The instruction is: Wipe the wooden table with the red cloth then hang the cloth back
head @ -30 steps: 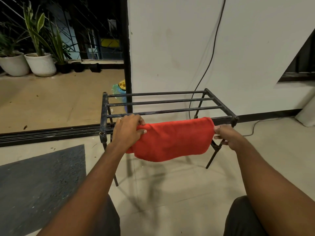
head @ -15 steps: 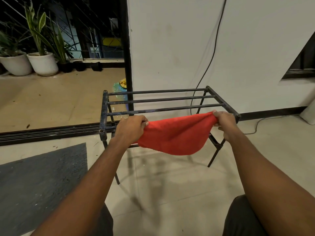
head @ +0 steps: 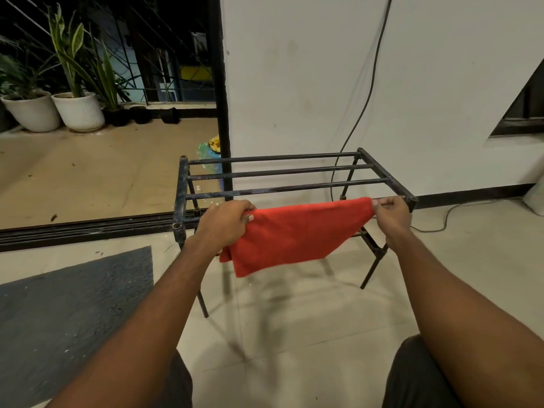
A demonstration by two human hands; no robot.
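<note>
Presently: red cloth, hanging incomplete

Item: red cloth (head: 294,237), held stretched along the near edge of the metal rack (head: 279,189). Its upper corners were pinched by left grip (head: 226,222) and right grip (head: 391,213). Risk: uneven drape; released so, the cloth could slide to the floor (head: 294,319).

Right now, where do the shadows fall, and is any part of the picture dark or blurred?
Head view: the metal rack casts soft, overlapping shadows on the floor tiles beneath it; the red cloth is evenly lit and sharp; the potted plants outside sit in dimmer light.
</note>
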